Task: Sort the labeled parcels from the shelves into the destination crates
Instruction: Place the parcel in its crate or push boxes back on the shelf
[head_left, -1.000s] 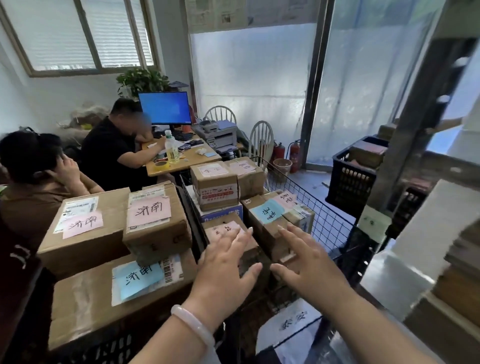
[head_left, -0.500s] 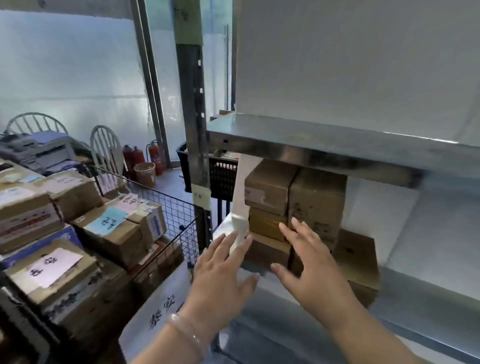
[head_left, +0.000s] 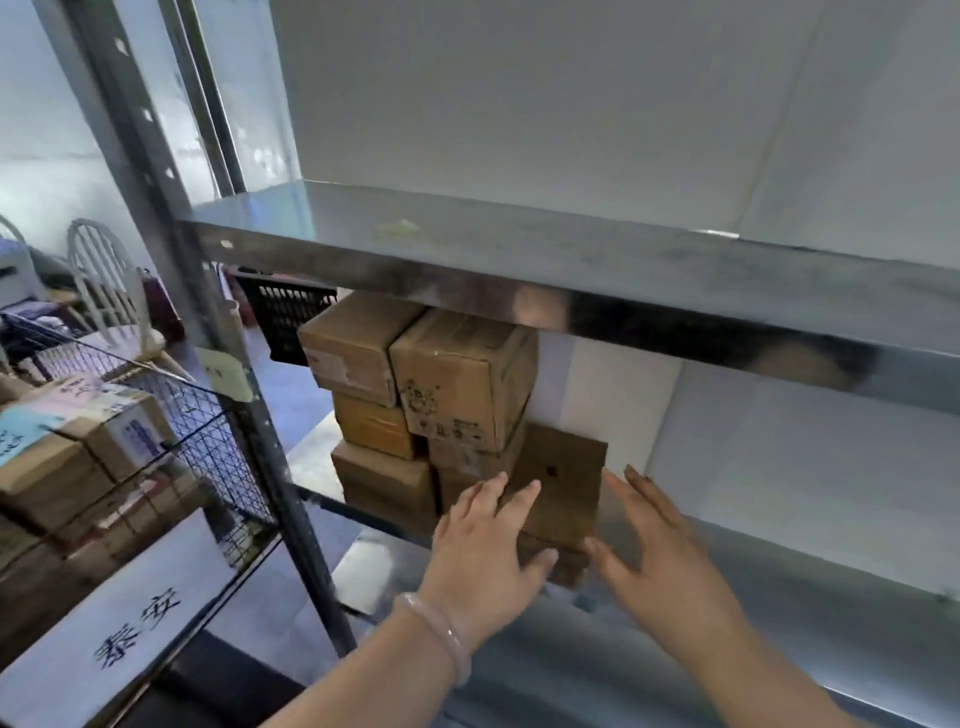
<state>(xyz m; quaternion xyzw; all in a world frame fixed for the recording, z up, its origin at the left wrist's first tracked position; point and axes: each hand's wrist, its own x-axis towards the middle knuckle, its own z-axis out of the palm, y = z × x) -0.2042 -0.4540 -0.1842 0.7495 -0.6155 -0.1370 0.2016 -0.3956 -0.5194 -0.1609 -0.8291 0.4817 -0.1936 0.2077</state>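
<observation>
At the shelf: about 7 cardboard parcels (head_left: 462, 384) are stacked toward 9 o'clock on the lower shelf (head_left: 779, 587).
Left hand (head_left: 483, 556): fingers spread, palm on the near brown parcel (head_left: 563, 480), not closed.
Right hand (head_left: 660, 551): spread wide at the parcel's 3 o'clock side, holding nothing.
Done: wire crate (head_left: 208, 447) at 9 o'clock holds labeled boxes.
Left: this stack, apparently.

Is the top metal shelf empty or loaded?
Empty as far as visible: the top metal shelf shows bare steel, while the cardboard boxes are stacked beneath it.
</observation>
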